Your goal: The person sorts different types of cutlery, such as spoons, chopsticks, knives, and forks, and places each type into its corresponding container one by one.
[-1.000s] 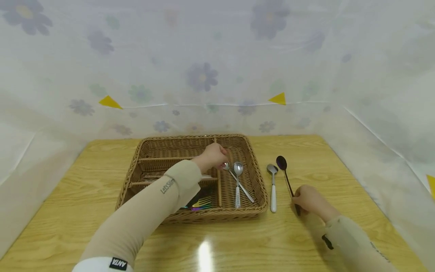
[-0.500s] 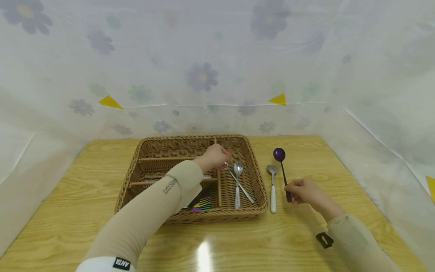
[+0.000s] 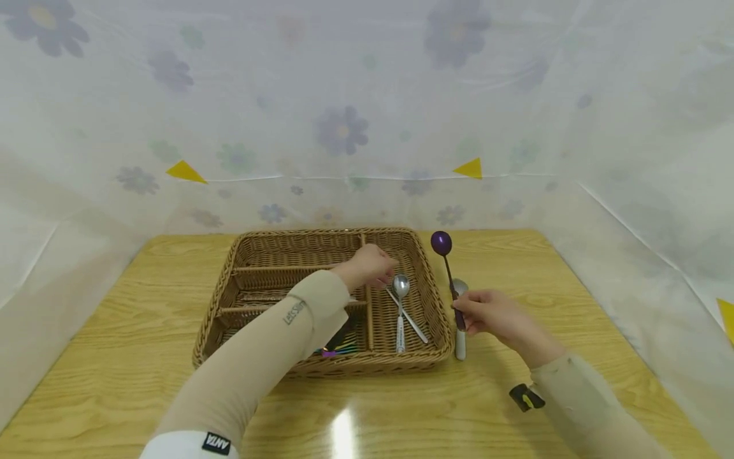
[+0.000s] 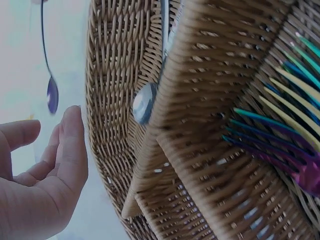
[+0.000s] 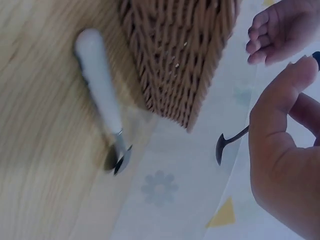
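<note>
My right hand (image 3: 504, 322) pinches the handle of a dark purple long-handled spoon (image 3: 441, 243), bowl up, beside the right rim of the wicker tray (image 3: 427, 274). Under that hand on the table lies a silver spoon with a white handle (image 5: 100, 80), partly covered in the head view. My left hand (image 4: 55, 175) is over the tray's right compartment, thumb and fingers apart, with nothing between them. Just by its fingertips in the head view, a silver spoon (image 3: 401, 287) with a printed white handle lies across another piece of cutlery (image 3: 421, 334) with a slim handle.
Rainbow and gold forks (image 4: 295, 145) lie in a front compartment, partly behind the left sleeve (image 3: 264, 357). Wicker dividers (image 3: 369, 325) split the tray. A pale floral sheet (image 3: 344, 127) surrounds the wooden table (image 3: 287, 421) at the back and sides.
My right hand has raised the purple spoon off the table and carried it left, over the white-handled spoon toward the tray. My left hand has shifted slightly right.
</note>
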A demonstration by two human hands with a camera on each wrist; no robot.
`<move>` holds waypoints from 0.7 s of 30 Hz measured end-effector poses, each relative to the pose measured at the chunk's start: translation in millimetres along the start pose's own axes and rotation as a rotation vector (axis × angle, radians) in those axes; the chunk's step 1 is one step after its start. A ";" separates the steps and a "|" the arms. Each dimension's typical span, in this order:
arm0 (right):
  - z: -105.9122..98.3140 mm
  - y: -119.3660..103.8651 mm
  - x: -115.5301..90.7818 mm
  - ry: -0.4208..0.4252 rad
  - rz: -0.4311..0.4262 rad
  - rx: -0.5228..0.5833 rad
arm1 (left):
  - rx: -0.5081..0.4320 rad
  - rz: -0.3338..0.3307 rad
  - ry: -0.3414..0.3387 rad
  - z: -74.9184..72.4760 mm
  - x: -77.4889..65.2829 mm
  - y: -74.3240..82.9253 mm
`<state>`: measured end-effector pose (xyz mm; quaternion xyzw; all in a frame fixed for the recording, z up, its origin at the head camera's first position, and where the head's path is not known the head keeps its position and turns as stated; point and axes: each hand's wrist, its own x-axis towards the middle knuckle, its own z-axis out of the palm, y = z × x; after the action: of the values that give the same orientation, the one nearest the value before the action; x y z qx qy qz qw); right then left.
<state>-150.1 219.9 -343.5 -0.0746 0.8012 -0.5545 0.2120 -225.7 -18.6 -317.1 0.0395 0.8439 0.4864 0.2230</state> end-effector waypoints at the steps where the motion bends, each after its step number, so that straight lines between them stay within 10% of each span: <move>1: 2.7 -2.3 1.2 -0.005 -0.005 0.001 | -0.012 0.000 -0.011 1.1 0.5 0.6; 21: 41.1 -21.9 18.5 -0.082 -0.053 0.038 | -0.170 -0.042 -0.017 6.3 -0.1 7.8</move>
<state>-151.9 170.0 -340.2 -0.1144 0.7789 -0.5717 0.2312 -224.2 -9.5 -313.2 0.0069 0.7982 0.5512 0.2430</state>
